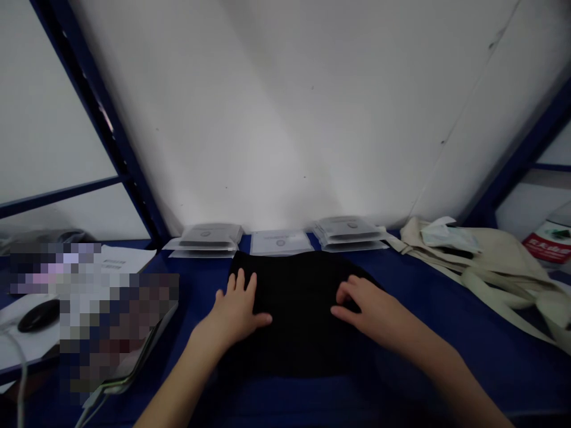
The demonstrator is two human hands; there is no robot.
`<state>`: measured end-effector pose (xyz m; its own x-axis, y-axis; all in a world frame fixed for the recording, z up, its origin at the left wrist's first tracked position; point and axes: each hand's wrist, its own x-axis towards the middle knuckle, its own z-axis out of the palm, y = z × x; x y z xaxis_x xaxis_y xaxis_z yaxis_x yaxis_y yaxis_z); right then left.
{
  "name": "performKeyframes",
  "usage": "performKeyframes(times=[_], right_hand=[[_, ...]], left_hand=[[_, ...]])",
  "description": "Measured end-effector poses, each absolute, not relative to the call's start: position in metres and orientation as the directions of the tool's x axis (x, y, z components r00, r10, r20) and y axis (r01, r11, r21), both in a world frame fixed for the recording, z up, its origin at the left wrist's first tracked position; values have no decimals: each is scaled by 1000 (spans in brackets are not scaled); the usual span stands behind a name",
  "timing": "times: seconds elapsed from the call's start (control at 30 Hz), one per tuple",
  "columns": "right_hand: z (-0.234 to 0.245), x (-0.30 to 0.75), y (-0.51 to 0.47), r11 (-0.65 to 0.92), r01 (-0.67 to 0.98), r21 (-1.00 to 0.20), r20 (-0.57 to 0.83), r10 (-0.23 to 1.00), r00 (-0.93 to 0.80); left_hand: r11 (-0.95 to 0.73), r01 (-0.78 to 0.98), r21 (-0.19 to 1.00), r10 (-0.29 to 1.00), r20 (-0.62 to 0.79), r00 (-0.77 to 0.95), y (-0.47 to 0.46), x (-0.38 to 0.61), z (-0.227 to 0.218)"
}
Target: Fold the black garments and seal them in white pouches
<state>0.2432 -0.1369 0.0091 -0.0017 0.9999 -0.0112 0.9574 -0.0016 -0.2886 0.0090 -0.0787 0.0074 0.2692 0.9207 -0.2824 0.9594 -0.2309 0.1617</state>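
Observation:
A black piece of cloth point(300, 315) lies flat on the blue table point(446, 339) in front of me. My left hand point(236, 309) rests flat on its left edge, fingers stretched out and slightly apart. My right hand point(363, 309) lies on the right part of the cloth, fingers bent a little and pressing down on the fabric. Neither hand holds anything.
Three stacks of clear flat packets point(206, 239) point(280, 242) point(350, 233) line the wall behind the cloth. A cream tote bag point(491, 261) sprawls at the right. At the left are papers point(122, 258), a black mouse point(38, 315), a cable and a blurred-out area.

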Motion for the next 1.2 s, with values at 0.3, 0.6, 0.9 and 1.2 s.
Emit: performKeyframes(times=[0.3,0.6,0.9,1.2], right_hand=[[-42,238,-184,-121,817,-564,-31,992,125],[-35,226,-199,31,622,-783,83,995,56],[-52,233,-228,-92,550,-830,-26,992,126],[-57,228,-230,-109,530,-841,-36,989,147]], left_hand=[[3,906,424,987,143,-70,-148,-57,-80],[-51,755,654,995,99,-19,-154,-50,-64],[-46,841,540,993,115,-20,-162,-69,-73],[69,912,403,991,75,-108,-170,-68,-62]])
